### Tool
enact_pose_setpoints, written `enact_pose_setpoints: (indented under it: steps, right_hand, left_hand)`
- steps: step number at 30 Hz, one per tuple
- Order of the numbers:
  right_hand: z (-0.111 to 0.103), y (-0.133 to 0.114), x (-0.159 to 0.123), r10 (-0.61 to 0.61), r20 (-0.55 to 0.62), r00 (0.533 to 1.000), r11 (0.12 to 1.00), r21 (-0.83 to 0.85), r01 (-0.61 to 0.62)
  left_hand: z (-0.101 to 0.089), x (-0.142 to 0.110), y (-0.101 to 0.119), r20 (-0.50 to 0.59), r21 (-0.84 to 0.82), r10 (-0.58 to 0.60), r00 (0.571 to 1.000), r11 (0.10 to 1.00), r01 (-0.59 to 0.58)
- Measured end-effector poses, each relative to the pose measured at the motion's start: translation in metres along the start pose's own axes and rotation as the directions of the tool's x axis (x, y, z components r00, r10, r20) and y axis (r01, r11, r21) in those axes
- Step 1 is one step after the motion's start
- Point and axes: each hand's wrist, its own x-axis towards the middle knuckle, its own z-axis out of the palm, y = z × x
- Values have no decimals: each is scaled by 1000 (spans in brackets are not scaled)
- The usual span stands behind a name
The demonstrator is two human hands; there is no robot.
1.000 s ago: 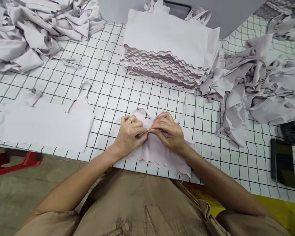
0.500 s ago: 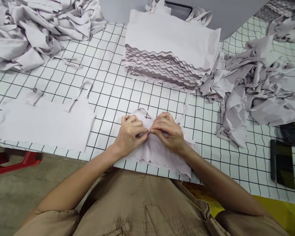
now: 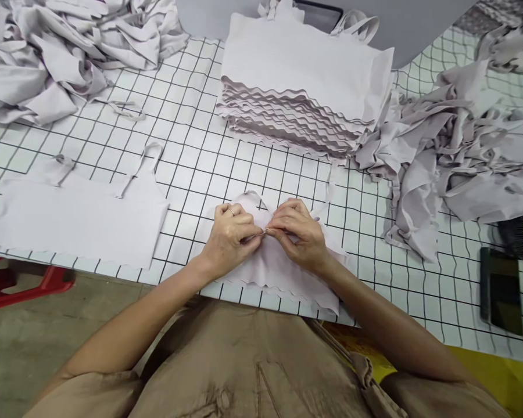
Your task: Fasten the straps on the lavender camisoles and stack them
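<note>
A pale pinkish-grey garment piece with a wavy lower edge lies at the table's front edge, under both hands. My left hand is closed, with thumb and forefinger pinching an edge of this fabric. Close beside it, my right hand pinches the same edge, its fingertips nearly touching the left ones. A thin strap runs up from the piece behind the right hand. The exact bit between the fingertips is too small to make out. To the left, another strapped garment piece lies flat.
A neat stack of garment pieces stands at the back middle. Loose fabric heaps lie at the back left and right. A dark phone-like object rests at the right. A red stool stands below the left table edge.
Both hands keep the same pinch on the fabric edge, with hardly any movement. The view has shifted very slightly.
</note>
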Motion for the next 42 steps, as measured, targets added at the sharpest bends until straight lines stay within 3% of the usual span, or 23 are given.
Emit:
enact_pose_setpoints:
  steps: [5, 12, 15, 19, 23, 26, 30, 33, 36, 39, 40, 42]
  right_hand:
    - [0, 1, -2, 25, 19, 999, 1000, -10, -25]
    - [-3, 3, 1, -49, 69, 996, 996, -69, 54]
    - [-8, 0, 5, -75, 191, 979, 990, -106, 97]
    - [-24, -2, 16, -76, 439, 895, 969, -181, 171]
    - [-48, 6, 56, -42, 578, 815, 986, -106, 127]
    - [-59, 13, 103, -22, 607, 795, 993, -76, 86]
    - [-48, 27, 151, 40, 576, 817, 985, -159, 64]
    - [-33, 42, 164, 97, 570, 816, 979, -204, 26]
    - [-25, 41, 145, 89, 446, 891, 980, -201, 3]
    - [-24, 14, 85, 76, 205, 976, 965, -263, -20]
    - [-25, 1, 55, 91, 192, 977, 947, -321, -25]
    - [-31, -22, -11, 92, 296, 951, 904, -426, 45]
  left_hand:
    - [-2, 0, 0, 46, 2, -24, 999, 1000, 24]
    - [-2, 1, -1, 74, 20, -16, 997, 1000, 14]
    - [-2, 0, -2, 69, 20, -24, 997, 1000, 23]
    - [-3, -1, -3, 30, 2, -12, 999, 1000, 12]
    - [-4, -1, -3, 23, 23, -4, 1000, 1000, 3]
    - [-6, -2, -2, -8, 97, -35, 999, 995, 35]
    - [-6, -4, -9, -91, 172, -49, 995, 983, 64]
    - [-10, -3, -15, -81, 194, -69, 994, 977, 83]
    - [-18, -5, -9, -130, 234, -95, 987, 964, 123]
    - [-21, -17, 9, -174, 284, -35, 984, 955, 84]
    - [-21, -25, 14, -108, 293, 8, 994, 956, 24]
    - [-25, -44, 18, 106, 303, 66, 992, 948, -95]
